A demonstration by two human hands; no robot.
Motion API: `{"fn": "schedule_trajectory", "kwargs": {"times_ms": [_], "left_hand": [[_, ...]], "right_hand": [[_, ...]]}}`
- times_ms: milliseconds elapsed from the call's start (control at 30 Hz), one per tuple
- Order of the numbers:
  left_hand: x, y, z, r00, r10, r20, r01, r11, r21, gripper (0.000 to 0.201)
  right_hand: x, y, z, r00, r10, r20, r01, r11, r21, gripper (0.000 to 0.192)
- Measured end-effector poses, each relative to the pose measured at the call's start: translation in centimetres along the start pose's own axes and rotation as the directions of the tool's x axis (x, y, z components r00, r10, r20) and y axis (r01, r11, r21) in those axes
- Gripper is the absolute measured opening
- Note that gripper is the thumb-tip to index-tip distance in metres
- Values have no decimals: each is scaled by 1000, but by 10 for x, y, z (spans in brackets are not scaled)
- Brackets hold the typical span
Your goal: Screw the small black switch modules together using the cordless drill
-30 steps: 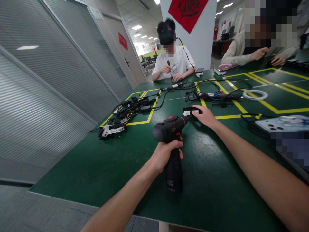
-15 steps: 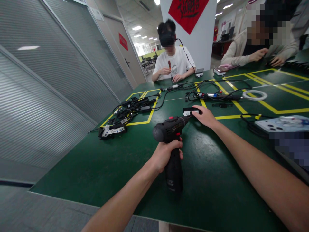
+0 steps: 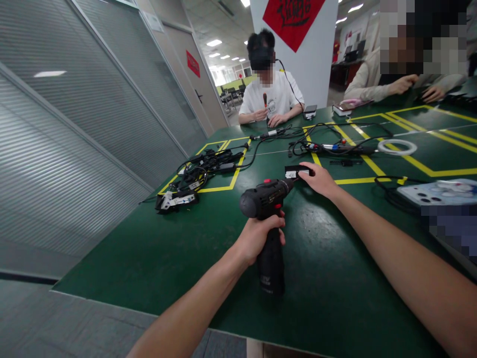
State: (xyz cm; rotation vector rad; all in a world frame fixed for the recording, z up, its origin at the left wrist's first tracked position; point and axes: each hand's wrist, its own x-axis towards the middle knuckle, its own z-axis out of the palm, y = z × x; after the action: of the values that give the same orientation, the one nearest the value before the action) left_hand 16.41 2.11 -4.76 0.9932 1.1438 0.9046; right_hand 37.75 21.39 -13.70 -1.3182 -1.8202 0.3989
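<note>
Looking down from the head camera onto a green table (image 3: pixel 156 258) marked with yellow tape lines (image 3: pixel 410 161). Gripping a black cordless screwdriver (image 3: pixel 266 199) by its handle: left hand (image 3: pixel 261 233), fingers wrapped tight around the grip, body of the tool raised above the tabletop, nose pointing away toward a small black part (image 3: pixel 296 171) with a white label. Tip of the tool right at the near edge of that part; whether actually touching, cannot tell. Resting on the same black part from the right side: right hand (image 3: pixel 318 179), palm down, fingers bent and pressing on its top, forearm stretched across the table from the lower right. Lying on the table between the two hands, near a yellow line, the black part itself.

Further left, inside a yellow-taped square, a tangle of black cables (image 3: pixel 204 166), and just beside it a small black and white device (image 3: pixel 175 200). Beyond the part, more cables with a pen-shaped tool (image 3: pixel 335 147) and a white ring (image 3: pixel 397 146). At the right edge, a light phone case (image 3: pixel 436 191) beside a coiled black cord. At the far end, a seated person in a white shirt (image 3: pixel 272 94) holding a small tool; another person's hands (image 3: pixel 413 84) at the far right.
</note>
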Motion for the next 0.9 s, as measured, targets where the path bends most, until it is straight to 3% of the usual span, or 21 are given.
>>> {"fn": "schedule_trajectory", "kwargs": {"times_ms": [900], "left_hand": [[-1, 0, 1, 1000, 9, 2, -9, 1000, 10, 21]], "right_hand": [[-1, -3, -1, 1000, 23, 1, -23, 1000, -4, 45]]}}
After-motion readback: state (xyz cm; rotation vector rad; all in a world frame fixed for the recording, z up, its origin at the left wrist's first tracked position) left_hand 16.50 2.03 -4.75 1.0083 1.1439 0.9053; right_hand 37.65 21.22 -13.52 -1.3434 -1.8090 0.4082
